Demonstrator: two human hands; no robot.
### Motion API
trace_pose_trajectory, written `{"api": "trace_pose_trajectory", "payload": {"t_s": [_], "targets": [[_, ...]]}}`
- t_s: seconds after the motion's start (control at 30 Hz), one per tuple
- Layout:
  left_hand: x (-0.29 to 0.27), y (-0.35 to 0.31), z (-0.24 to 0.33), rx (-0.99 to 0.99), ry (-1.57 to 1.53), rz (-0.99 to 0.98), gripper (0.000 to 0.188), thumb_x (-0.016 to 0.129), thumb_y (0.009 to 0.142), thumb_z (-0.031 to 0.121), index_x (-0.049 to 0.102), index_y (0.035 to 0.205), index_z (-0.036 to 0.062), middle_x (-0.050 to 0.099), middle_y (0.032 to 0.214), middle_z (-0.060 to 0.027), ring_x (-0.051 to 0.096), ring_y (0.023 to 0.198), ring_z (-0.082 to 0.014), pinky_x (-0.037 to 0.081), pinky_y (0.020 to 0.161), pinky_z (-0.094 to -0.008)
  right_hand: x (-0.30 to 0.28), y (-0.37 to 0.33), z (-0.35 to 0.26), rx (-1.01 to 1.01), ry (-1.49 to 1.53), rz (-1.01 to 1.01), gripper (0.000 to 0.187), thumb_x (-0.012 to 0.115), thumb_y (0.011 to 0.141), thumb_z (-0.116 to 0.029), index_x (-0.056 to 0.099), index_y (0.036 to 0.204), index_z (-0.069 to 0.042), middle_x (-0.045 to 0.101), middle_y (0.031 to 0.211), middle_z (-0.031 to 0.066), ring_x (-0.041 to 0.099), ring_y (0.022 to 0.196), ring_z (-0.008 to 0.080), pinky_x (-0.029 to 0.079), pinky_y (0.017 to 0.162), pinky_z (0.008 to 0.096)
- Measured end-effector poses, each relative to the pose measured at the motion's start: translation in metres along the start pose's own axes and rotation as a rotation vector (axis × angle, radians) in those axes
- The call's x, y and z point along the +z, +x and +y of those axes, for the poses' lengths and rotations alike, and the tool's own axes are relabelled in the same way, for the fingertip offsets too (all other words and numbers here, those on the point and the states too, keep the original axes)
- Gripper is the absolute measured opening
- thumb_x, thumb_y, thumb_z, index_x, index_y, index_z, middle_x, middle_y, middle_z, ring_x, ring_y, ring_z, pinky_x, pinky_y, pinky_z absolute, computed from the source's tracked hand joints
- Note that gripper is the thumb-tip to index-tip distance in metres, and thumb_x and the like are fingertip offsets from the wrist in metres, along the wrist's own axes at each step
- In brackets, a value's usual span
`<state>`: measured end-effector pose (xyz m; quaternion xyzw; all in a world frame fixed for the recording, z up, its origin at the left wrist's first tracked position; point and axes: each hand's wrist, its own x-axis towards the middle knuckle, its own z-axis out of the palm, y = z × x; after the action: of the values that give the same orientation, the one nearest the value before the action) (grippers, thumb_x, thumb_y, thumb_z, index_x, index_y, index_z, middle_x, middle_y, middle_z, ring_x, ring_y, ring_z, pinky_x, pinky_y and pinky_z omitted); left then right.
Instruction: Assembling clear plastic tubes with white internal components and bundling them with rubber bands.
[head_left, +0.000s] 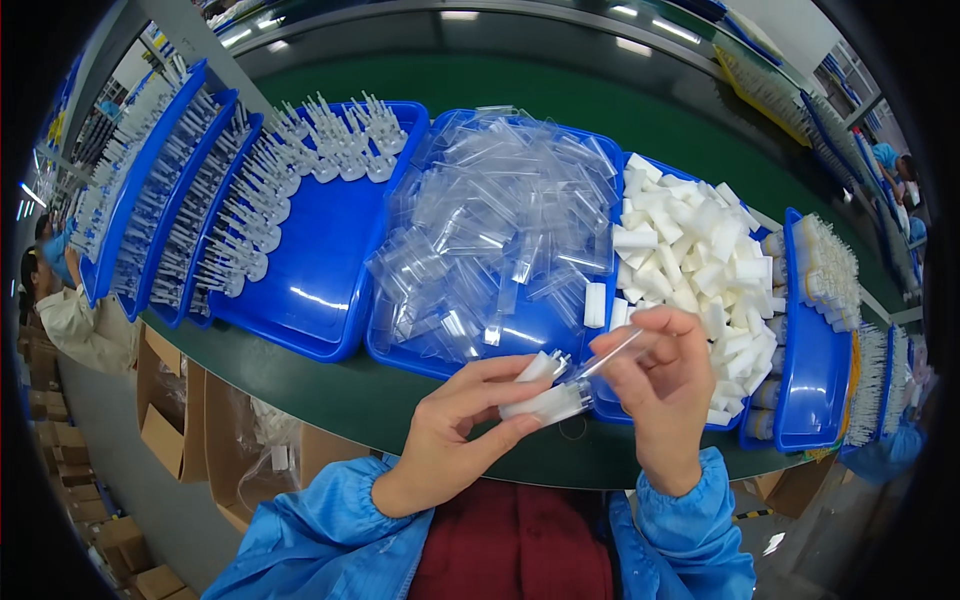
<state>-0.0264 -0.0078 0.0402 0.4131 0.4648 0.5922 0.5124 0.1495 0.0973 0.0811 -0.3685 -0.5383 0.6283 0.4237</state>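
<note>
L hand (pixel 455 425) grips white pieces (pixel 545 407) nr front edge of table (pixel 570 460); R hand (pixel 665 385) pinches clear strip (pixel 613 352). Prob. best: L firm, R light.

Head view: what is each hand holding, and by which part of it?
Left hand: white pieces, gripped near their left ends. Right hand: a clear strip, pinched near its upper right end.
</note>
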Motion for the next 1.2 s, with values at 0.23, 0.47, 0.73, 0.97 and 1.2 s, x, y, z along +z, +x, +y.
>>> {"api": "trace_pose_trajectory", "payload": {"t_s": [0.23,0.47,0.73,0.97,1.2], "targets": [[0.01,0.002,-0.005,-0.04,0.026,-0.04,0.032,0.068,0.094,-0.002,0.068,0.127,0.0003,0.055,0.139,-0.0147,0.062,0.122,-0.0224,0.057,0.095,-0.0313,-0.012,-0.006,0.008,0.062,-0.112,-0.009,0.038,0.083,0.081,-0.001,0.054,0.105,-0.002,0.068,0.095,0.0087,0.064,0.087,0.0119,0.051,0.08,0.0261],[0.021,0.008,-0.004,-0.004,0.028,-0.016,0.029,0.069,0.094,0.001,0.07,0.124,0.0004,0.056,0.138,-0.0151,0.063,0.119,-0.0212,0.059,0.09,-0.0307,-0.022,-0.008,0.02,-0.015,-0.042,0.048,0.039,0.088,0.077,-0.003,0.052,0.092,-0.005,0.066,0.09,0.0098,0.065,0.085,0.0145,0.052,0.079,0.0288],[0.027,0.009,-0.007,-0.001,0.122,0.0,0.025,0.071,0.093,0.002,0.073,0.118,0.0007,0.061,0.131,-0.0146,0.066,0.109,-0.0185,0.057,0.086,-0.0287,-0.014,-0.02,0.043,-0.38,-0.08,0.164,0.043,0.089,0.071,0.004,0.053,0.093,-0.006,0.064,0.088,0.0093,0.066,0.091,0.0215,0.053,0.081,0.0332],[0.034,0.01,-0.014,0.042,0.242,0.069,0.026,0.073,0.091,0.003,0.074,0.117,0.0007,0.064,0.126,-0.0158,0.065,0.112,-0.0212,0.054,0.09,-0.0299,-0.013,-0.023,0.039,-0.195,-0.136,0.172,0.04,0.088,0.073,0.003,0.055,0.095,-0.004,0.064,0.098,0.0123,0.067,0.087,0.0173,0.053,0.079,0.0313],[0.035,0.009,-0.015,0.037,0.314,0.068,0.029,0.071,0.092,0.003,0.073,0.121,0.0016,0.064,0.131,-0.0163,0.065,0.114,-0.0237,0.053,0.093,-0.0326,-0.011,-0.018,0.041,-0.07,-0.255,0.121,0.038,0.088,0.077,-0.008,0.055,0.095,-0.002,0.063,0.103,0.0148,0.067,0.081,0.0139,0.053,0.077,0.0285]]}}
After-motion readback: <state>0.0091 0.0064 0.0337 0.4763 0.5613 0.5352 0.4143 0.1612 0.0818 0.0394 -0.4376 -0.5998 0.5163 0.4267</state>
